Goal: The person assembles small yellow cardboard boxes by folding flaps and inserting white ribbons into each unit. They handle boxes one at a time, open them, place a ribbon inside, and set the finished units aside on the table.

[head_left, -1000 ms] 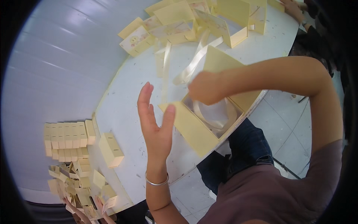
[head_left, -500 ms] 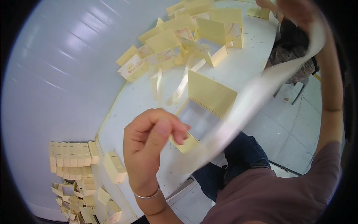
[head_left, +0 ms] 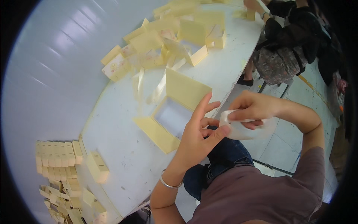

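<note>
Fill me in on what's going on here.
A person's right hand grips a looped, blurred white ribbon, while the left hand has its thumb and fingertips up against it; whether they pinch it is unclear. An open cream box lies on the table beside the left hand. More open boxes stand farther back, and another person's hand shows at the top.

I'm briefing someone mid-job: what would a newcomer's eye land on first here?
Most likely the pale, blurred ribbon in the right hand, close by the left hand, right of centre. Next, the open yellow box on the table, left of the hands. Then the rows of cream boxes, lower left.
</note>
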Demonstrator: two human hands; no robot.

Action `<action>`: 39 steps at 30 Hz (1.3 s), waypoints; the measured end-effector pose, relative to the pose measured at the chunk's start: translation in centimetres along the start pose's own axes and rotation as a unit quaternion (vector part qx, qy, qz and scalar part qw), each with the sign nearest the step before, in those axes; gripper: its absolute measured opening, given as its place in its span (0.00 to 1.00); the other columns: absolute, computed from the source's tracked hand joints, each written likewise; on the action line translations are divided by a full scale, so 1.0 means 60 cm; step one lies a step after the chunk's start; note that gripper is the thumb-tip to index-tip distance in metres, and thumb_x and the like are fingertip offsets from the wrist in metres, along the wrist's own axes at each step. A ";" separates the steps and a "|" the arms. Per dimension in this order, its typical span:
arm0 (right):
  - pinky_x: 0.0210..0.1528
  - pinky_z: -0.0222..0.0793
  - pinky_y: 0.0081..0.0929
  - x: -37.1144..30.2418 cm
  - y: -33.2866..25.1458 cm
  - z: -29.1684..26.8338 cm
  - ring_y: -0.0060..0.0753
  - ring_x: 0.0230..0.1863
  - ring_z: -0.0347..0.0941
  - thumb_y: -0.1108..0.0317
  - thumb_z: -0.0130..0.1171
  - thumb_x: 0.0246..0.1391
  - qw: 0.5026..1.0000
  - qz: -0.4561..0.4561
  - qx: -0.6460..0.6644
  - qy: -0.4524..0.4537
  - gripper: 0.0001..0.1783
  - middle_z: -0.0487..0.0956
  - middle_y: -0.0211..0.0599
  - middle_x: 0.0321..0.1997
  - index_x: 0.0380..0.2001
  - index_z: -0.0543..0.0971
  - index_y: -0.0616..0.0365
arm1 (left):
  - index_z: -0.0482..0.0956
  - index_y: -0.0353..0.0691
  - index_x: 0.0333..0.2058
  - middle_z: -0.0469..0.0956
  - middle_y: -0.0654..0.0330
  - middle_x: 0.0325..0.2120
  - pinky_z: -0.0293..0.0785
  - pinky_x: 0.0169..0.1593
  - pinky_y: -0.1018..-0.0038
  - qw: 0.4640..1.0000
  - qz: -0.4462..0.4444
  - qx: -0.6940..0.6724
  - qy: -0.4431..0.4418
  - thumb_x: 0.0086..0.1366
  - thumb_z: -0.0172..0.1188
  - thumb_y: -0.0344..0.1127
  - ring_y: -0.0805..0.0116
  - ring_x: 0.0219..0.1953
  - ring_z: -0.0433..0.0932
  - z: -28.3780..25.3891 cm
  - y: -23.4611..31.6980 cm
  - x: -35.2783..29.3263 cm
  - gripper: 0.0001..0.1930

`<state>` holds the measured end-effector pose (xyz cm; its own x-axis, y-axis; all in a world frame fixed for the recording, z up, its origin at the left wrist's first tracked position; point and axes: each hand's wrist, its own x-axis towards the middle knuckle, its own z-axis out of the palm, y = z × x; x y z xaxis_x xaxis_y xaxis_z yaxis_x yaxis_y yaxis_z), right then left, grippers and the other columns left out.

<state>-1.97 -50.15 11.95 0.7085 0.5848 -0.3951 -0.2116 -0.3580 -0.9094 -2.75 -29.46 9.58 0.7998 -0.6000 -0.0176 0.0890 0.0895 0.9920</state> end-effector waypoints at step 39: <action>0.29 0.66 0.38 0.330 -0.062 0.035 0.49 0.27 0.70 0.76 0.44 0.45 0.878 -0.190 -0.439 -0.020 0.08 0.72 0.52 0.23 0.22 0.73 0.68 | 0.34 0.40 0.61 0.53 0.51 0.57 0.51 0.58 0.71 0.918 0.004 0.183 0.351 0.48 0.54 0.26 0.61 0.56 0.56 -0.177 -0.045 -0.071 0.46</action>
<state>11.44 -35.73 7.23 0.5881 0.8018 -0.1058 0.6468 -0.5448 -0.5337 -0.11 -18.71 5.62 0.9966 0.0715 0.0412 -0.0213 -0.2594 0.9655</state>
